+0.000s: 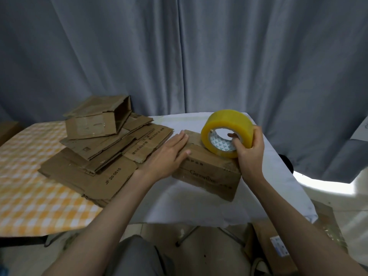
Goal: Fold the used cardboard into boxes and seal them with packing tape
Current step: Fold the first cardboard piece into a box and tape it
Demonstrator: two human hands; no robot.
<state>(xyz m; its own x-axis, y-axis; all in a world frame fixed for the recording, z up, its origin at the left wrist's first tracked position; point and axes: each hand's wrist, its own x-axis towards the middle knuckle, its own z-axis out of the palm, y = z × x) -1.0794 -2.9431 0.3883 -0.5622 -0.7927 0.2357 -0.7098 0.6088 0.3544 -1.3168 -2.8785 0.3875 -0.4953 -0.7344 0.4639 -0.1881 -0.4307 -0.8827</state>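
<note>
Knee (137, 253) blurred; right hand (250, 148) hides tape roll (225, 134) edge; box (209, 172) print illegible.

— What covers the tabletop (199, 206)?
— A white sheet under the right grip (250, 148); an orange checked cloth (29, 196) left of the left grip (169, 154).
— And on it?
— A folded box (209, 172) beneath both grips; flattened cardboard (95, 166) left of them.

Grey curtain (199, 56) hangs behind a white-covered table (199, 206), orange checked cloth (29, 186) beside

Dim, soft picture; wide-angle bending at edges, glare lower right.
</note>
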